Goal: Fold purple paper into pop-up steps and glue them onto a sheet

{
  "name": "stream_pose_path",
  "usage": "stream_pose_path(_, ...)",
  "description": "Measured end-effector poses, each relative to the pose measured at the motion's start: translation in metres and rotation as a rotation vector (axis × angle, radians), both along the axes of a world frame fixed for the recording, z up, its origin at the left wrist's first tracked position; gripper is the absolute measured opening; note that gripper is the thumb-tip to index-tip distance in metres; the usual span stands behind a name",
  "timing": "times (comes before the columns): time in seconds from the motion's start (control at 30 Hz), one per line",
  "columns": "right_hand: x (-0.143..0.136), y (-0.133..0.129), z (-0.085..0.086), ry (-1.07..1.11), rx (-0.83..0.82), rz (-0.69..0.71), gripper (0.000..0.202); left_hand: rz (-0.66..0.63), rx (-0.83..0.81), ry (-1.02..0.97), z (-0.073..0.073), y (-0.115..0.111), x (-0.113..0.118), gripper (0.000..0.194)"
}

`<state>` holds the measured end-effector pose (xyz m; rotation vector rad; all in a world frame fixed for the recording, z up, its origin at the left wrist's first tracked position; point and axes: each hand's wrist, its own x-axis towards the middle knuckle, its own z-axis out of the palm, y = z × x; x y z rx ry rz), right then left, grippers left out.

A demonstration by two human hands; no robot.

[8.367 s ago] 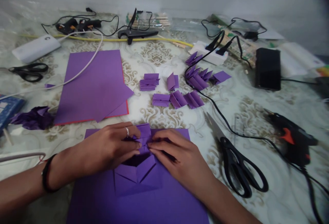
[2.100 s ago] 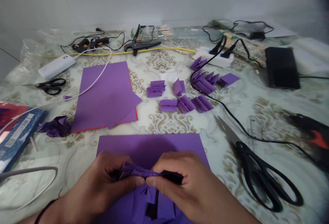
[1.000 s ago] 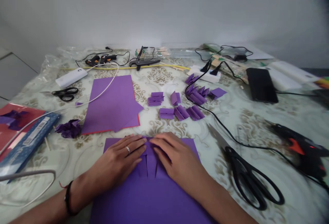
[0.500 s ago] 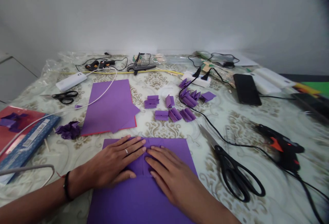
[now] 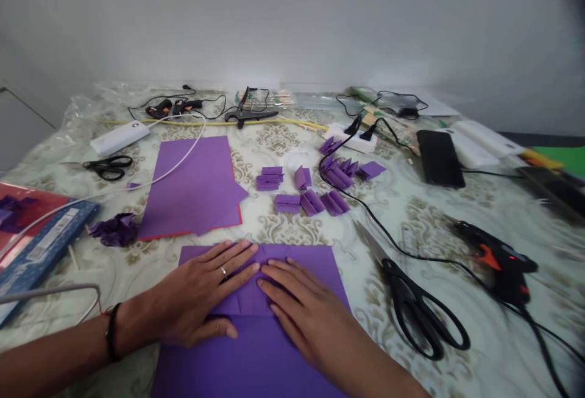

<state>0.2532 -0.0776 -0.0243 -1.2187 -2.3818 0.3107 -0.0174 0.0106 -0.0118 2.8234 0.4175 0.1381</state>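
Both palms press down on purple paper at the front of the table. My left hand [image 5: 201, 291], with a ring and a dark wristband, lies flat with its fingers stretched toward the middle. From the other side my right hand [image 5: 306, 306] rests with its fingers spread over a smaller creased purple piece [image 5: 249, 300]. That piece lies on top of a large purple sheet [image 5: 237, 358], and the hands hide part of it. Fingertips of both hands nearly meet along its creases. Several folded purple paper pieces [image 5: 312, 202] sit beyond the hands.
Large black-handled scissors [image 5: 420, 306] and a glue gun [image 5: 498, 258] lie to the right. A stack of purple sheets [image 5: 187, 184], crumpled purple paper [image 5: 114, 229] and small scissors [image 5: 109, 167] are at left. A black cord runs from the power strip [image 5: 351, 138] past a phone [image 5: 439, 158].
My left thumb has shifted toward me and slightly left, showing more of the creased piece's lower edge. My right hand stays nearly in place. The view has turned slightly.
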Motion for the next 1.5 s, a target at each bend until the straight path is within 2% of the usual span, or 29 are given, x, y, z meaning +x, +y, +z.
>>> stream_pose_path(0.1,0.000,-0.002,-0.002,-0.004,-0.001,-0.009,0.039,-0.003,-0.025,-0.018,0.000,0.002,-0.002,0.091)
stream_pose_path(0.23,-0.002,-0.004,-0.003,-0.015,-0.003,-0.026,0.039,-0.007,-0.096,-0.031,0.007,0.007,-0.005,0.069)
stream_pose_path(0.33,-0.004,-0.005,-0.004,-0.013,-0.019,-0.028,0.040,0.080,-0.072,-0.065,0.008,0.007,-0.001,0.059)
stream_pose_path(0.47,-0.004,-0.007,-0.008,0.025,-0.024,-0.049,0.043,0.208,0.010,-0.097,-0.006,-0.003,0.010,0.064)
stream_pose_path(0.6,-0.002,-0.008,-0.013,0.035,0.000,-0.048,0.040,0.240,0.079,-0.099,-0.025,-0.014,0.019,0.062)
stream_pose_path(0.7,-0.002,-0.008,-0.014,0.020,0.004,-0.039,0.040,0.252,0.122,-0.094,-0.032,-0.017,0.021,0.061)
stream_pose_path(0.97,-0.002,-0.009,-0.010,0.005,-0.011,-0.026,0.045,0.267,0.161,-0.086,-0.036,-0.019,0.022,0.062)
stream_pose_path(1.33,0.000,-0.009,-0.009,0.023,-0.050,-0.040,0.045,0.252,0.079,-0.043,-0.031,-0.017,0.024,0.061)
stream_pose_path(1.5,-0.001,-0.009,-0.010,0.086,-0.122,-0.062,0.041,0.236,0.042,-0.065,-0.029,-0.015,0.020,0.063)
